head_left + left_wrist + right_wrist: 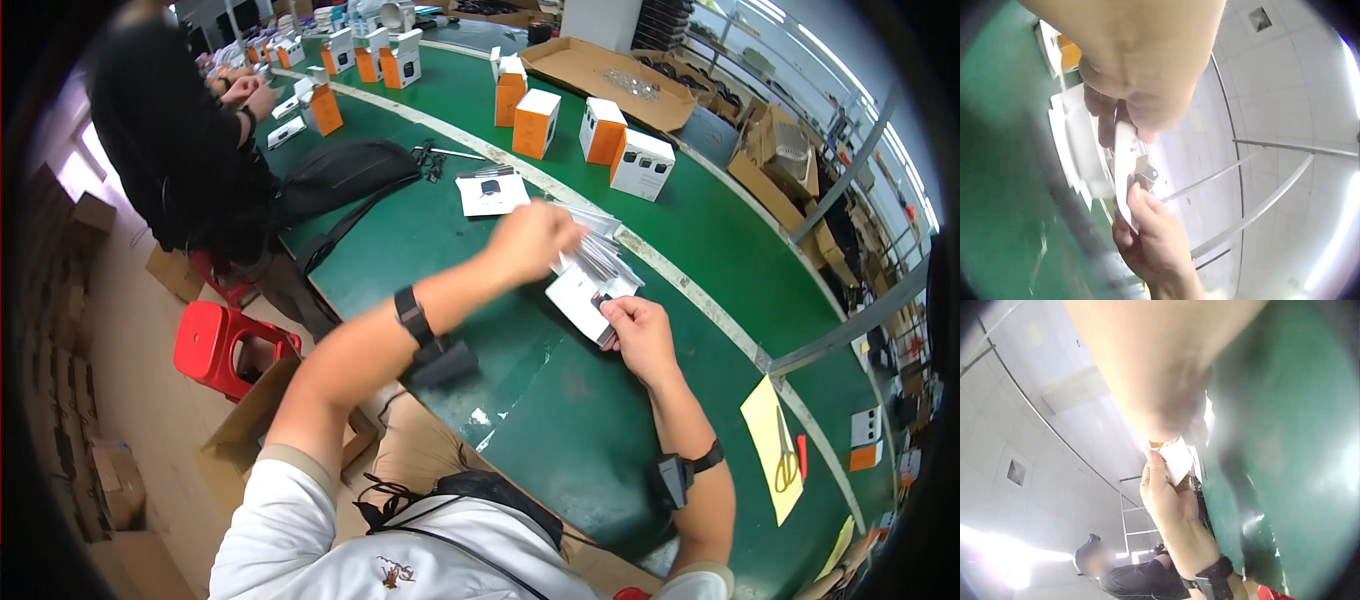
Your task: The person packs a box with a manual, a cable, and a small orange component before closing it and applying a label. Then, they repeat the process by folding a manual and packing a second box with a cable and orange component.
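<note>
Over the green table, my right hand pinches the lower right edge of a flat white carton with a dark picture on it, thumb on top. My left hand is at its far end, slightly blurred, fingers curled. In the left wrist view the carton stands edge-on between my two hands. The right wrist view shows my left thumb against the white carton. Just beyond, an open white tray holds a stack of thin grey-edged pieces. A similar white printed carton lies left of the hands.
Several orange-and-white boxes stand along the far side, before a large cardboard tray. A black bag lies at left near another person. Scissors rest on yellow paper at right. A red stool stands left.
</note>
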A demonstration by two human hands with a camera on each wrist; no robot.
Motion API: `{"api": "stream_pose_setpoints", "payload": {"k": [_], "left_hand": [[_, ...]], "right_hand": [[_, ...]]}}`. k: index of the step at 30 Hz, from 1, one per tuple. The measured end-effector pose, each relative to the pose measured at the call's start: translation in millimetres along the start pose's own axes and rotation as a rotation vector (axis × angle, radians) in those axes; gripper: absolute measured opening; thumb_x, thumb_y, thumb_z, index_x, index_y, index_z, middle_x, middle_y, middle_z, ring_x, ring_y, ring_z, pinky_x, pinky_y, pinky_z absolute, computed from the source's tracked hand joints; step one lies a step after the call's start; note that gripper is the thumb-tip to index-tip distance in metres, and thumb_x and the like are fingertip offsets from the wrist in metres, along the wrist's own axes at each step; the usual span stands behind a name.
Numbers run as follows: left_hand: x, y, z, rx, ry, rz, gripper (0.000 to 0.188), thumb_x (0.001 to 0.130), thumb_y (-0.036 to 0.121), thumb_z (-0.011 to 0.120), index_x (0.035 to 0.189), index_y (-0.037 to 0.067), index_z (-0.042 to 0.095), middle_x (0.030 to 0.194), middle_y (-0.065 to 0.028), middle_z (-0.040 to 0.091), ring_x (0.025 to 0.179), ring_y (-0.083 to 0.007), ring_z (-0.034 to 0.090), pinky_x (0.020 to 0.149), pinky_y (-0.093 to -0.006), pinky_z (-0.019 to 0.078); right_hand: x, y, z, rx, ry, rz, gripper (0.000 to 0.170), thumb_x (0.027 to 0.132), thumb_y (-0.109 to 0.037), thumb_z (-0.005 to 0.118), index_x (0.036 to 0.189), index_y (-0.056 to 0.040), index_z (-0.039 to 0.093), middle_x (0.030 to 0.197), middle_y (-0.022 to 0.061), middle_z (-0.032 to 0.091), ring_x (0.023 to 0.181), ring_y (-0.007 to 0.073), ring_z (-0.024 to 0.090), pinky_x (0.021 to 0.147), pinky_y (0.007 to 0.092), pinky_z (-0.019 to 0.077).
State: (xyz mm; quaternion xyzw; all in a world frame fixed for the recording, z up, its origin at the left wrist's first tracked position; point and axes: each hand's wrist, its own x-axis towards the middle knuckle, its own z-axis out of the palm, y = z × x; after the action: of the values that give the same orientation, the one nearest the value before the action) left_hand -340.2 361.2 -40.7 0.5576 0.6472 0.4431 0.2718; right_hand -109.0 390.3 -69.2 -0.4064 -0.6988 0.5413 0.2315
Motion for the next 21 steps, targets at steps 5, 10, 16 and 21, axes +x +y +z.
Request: {"api": "stream_pose_setpoints", "payload": {"k": [5,10,16,21], "left_hand": [[150,-39,-71,0.538,0.567,0.511,0.021,0.092,0.012,0.065,0.111,0.002,0.07,0.103,-0.0194,0.071,0.09,-0.0364,0.07,0.08,-0.0426,0.0545],[267,-66,-103,0.871,0.413,0.258,0.039,0.086,0.013,0.071,0.124,0.008,0.066,0.112,-0.0193,0.071,0.107,-0.0405,0.065,0.095,-0.0468,0.0523],[280,-80,-108,0.94,0.46,0.239,0.02,0.082,0.021,0.077,0.092,0.005,0.072,0.099,-0.0202,0.071,0.096,-0.0399,0.067,0.081,-0.0489,0.0535],[207,-36,-152,0.902,0.528,0.371,0.016,0.089,0.017,0.071,0.095,0.003,0.067,0.093,-0.0197,0.071,0.09,-0.0374,0.069,0.075,-0.0478,0.0528]], "right_hand": [[-12,25,0,0.031,-0.115,-0.067,0.02,0.1,-0.016,0.062,0.092,0.0012,0.069,0.067,0.0017,0.065,0.056,0.0083,0.061,0.053,0.025,0.0491],[-12,22,1,-0.032,-0.085,-0.157,0.018,0.1,-0.012,0.062,0.092,0.0021,0.068,0.066,0.0044,0.065,0.052,0.0089,0.061,0.049,0.0248,0.0481],[-14,24,1,-0.013,-0.053,-0.12,0.011,0.095,-0.01,0.069,0.096,0.0007,0.067,0.075,0.0089,0.071,0.058,0.0108,0.068,0.05,0.0253,0.0496],[-13,33,5,0.052,-0.03,-0.273,0.013,0.086,-0.005,0.075,0.094,0.0001,0.067,0.077,0.0033,0.071,0.061,0.0053,0.064,0.053,0.0226,0.0472]]}}
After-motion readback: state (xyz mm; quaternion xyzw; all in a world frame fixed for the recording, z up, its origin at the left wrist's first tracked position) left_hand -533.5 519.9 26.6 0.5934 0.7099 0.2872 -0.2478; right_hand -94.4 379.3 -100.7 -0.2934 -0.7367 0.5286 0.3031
